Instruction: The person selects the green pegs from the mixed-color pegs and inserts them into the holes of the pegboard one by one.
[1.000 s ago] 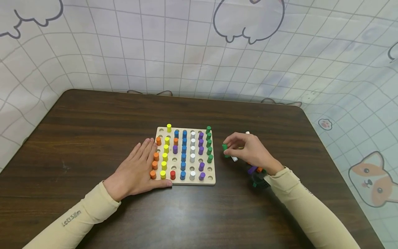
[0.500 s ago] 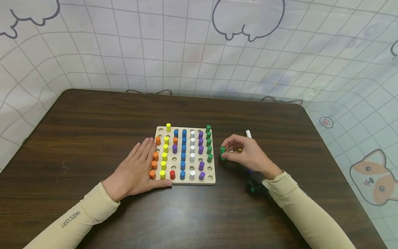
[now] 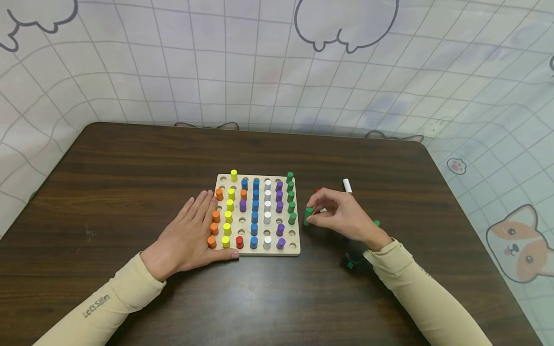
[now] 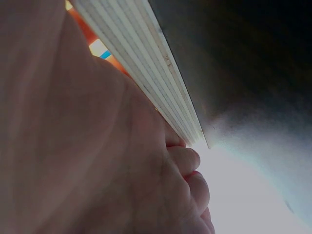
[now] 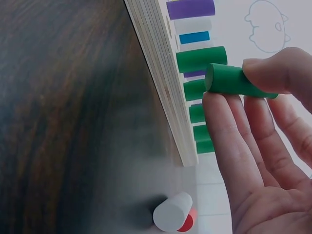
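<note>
A square wooden pegboard (image 3: 287, 238) lies on the table, with columns of coloured pegs standing in its holes. My left hand (image 3: 190, 238) rests flat along its left edge, fingers straight and thumb at the near edge; the left wrist view shows the palm against the layered board side (image 4: 141, 63). Just right of the board, my right hand (image 3: 342, 214) pinches a green peg (image 3: 308, 216) between thumb and fingertips. That green peg (image 5: 234, 80) is raised clear of the board in the right wrist view, near the standing green pegs (image 5: 200, 59).
Loose pegs lie right of the board, partly hidden by my right hand: a white peg (image 3: 347, 185), a red one (image 3: 317, 191) and a green one (image 3: 377, 223). The dark table (image 3: 151, 158) meets a patterned curtain (image 3: 242, 72) at the back.
My right hand has drawn slightly left toward the board with the green peg, uncovering more of the loose white peg behind it. My left hand stays on the board's edge.
</note>
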Available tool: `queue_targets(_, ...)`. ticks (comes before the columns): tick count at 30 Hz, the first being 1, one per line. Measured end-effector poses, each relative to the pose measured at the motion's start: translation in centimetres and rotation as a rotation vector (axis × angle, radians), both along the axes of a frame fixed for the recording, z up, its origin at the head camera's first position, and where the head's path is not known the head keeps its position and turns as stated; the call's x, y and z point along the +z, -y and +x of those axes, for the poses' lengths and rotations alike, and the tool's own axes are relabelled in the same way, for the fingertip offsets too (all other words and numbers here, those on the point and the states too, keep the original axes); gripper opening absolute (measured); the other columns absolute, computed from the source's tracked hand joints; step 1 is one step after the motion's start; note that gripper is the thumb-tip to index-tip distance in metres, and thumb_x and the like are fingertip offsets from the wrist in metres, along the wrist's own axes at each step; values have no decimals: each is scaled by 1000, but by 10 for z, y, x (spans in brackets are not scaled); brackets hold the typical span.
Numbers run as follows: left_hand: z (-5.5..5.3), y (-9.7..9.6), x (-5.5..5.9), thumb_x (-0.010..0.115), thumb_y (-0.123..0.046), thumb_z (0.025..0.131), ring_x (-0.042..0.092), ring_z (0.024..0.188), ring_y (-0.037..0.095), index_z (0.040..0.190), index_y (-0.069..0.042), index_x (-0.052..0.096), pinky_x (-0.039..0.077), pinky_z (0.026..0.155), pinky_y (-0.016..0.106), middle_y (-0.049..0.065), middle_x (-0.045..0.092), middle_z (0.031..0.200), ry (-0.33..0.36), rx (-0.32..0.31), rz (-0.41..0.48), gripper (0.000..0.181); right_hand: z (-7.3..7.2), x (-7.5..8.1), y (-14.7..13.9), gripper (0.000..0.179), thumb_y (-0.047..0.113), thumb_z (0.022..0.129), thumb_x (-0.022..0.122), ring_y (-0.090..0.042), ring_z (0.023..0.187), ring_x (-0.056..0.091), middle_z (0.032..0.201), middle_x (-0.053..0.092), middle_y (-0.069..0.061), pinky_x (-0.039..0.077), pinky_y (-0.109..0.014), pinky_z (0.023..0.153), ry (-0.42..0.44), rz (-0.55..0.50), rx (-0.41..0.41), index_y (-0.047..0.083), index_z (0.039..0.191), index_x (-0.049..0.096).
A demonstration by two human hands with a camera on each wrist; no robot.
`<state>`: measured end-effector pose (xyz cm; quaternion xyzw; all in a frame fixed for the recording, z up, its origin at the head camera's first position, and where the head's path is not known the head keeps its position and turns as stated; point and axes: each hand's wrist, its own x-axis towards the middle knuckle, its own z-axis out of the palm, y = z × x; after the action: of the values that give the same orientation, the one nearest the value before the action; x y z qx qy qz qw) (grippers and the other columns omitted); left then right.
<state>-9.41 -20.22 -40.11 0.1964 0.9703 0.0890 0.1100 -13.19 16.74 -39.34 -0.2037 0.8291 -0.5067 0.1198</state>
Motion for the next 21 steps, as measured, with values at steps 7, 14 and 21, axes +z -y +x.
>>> queue_targets(7, -1, 0, -1, 60, -86, 80, 15, 163, 41, 164, 3, 15, 14, 133, 58, 22, 12, 174, 0, -3, -2, 130, 2, -1, 1, 24, 5, 87, 81, -17, 96, 72, 109, 65, -9, 64, -27, 81, 18, -21, 9, 10, 107, 69)
queue_targets(14, -1, 0, -1, 57, -87, 80, 15, 162, 42, 164, 3, 15, 15, 133, 59, 22, 12, 174, -1, -13, -7, 131, 4, -2, 1, 24, 4, 87, 80, -16, 96, 71, 107, 67, -10, 64, -27, 83, 22, -25, 15, 11, 108, 69)
queue_targets(21, -1, 1, -1, 51, -93, 79, 15, 162, 42, 163, 4, 16, 15, 133, 59, 22, 13, 174, -6, -14, -15, 133, 4, -4, 5, 24, 6, 87, 81, -17, 96, 72, 108, 69, -10, 65, -27, 84, 36, -25, 23, 10, 107, 69)
